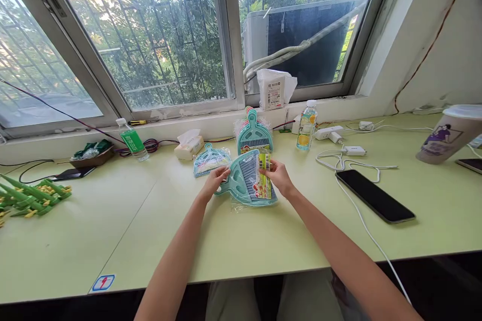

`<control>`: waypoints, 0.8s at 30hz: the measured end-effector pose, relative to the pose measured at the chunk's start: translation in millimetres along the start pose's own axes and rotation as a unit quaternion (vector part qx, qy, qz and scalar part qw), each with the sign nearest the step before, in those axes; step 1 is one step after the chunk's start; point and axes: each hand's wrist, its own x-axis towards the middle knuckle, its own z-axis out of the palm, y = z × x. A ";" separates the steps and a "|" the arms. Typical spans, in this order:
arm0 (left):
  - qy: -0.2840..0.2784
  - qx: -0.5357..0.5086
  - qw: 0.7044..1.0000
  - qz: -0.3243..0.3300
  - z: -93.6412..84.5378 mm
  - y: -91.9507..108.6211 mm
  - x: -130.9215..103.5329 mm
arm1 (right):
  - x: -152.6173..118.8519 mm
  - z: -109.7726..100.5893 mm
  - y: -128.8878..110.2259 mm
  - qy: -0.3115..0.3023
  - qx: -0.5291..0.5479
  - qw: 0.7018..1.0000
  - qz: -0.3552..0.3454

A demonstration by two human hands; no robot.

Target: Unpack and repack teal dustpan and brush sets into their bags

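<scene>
A teal mini dustpan with a grey-bristled brush [241, 180], wrapped in clear plastic, lies tilted on the table in front of me. My left hand [215, 183] is closed on its edge near the handle. Between the fingers and thumb of my right hand [277, 176] is a yellow-green printed card [264, 188], held over the brush side of the set. Just behind stands a stack of similar dustpan sets [254, 132]. One more wrapped dustpan set [211, 160] lies to the left of the stack.
On the right are a drink bottle [307, 125], white cables [339, 163], a black phone [374, 195] and a large cup [450, 132]. To the left stand a tissue pack [189, 145], a green-labelled bottle [132, 140] and green plastic pieces [35, 198]. The table's front edge [226, 280] is close to me.
</scene>
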 end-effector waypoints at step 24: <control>-0.036 -0.001 0.999 0.023 23.7 2.2 -7.0 | 16.2 -28.5 -11.0 0.187 0.127 0.972 -0.064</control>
